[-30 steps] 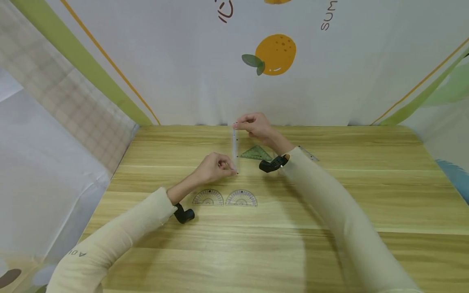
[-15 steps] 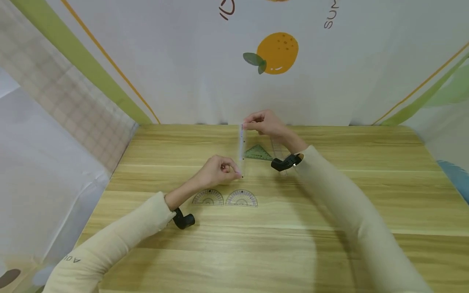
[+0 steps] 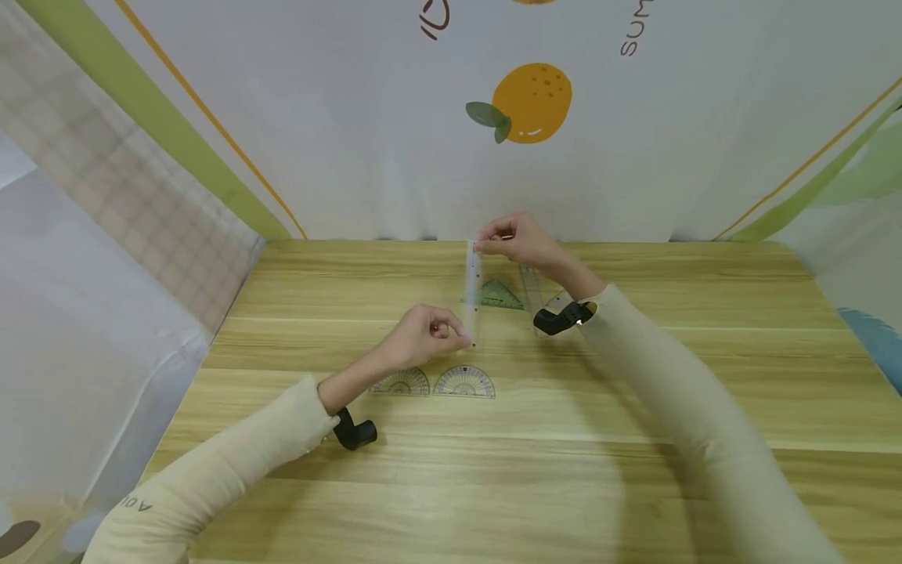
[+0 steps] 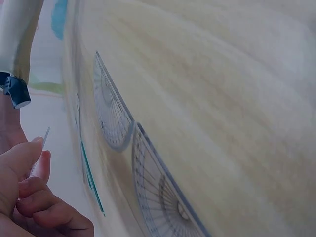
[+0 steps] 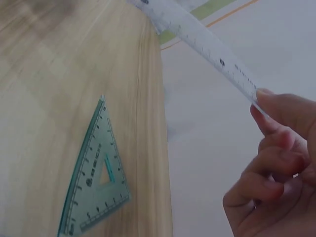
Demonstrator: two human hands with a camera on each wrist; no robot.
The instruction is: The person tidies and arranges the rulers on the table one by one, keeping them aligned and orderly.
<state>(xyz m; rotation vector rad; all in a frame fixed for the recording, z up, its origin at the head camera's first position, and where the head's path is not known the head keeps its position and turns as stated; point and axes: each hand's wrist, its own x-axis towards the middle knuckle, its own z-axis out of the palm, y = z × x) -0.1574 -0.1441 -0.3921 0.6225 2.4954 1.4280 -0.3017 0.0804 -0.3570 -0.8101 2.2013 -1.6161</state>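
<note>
A clear plastic ruler [image 3: 472,286] is stretched between both hands above the table, its length running away from the person. My left hand [image 3: 423,338] pinches the near end between thumb and finger. At the far end, my right hand [image 3: 523,239] pinches the ruler, whose printed scale shows in the right wrist view. Just right of it lies a green set square [image 3: 502,295]. Two clear protractors lie nearer the person: one [image 3: 465,382] in full sight, the other [image 3: 403,384] partly covered by the left wrist.
Under the right forearm lie a second clear ruler [image 3: 530,283] and another clear piece [image 3: 560,300], both partly hidden. The wooden table [image 3: 451,478] ends at a printed cloth [image 3: 338,141] behind. Black wrist cameras jut from both arms.
Both hands have carried the held ruler to the right and slightly nearer the person. The second ruler beside the right arm has come into view.
</note>
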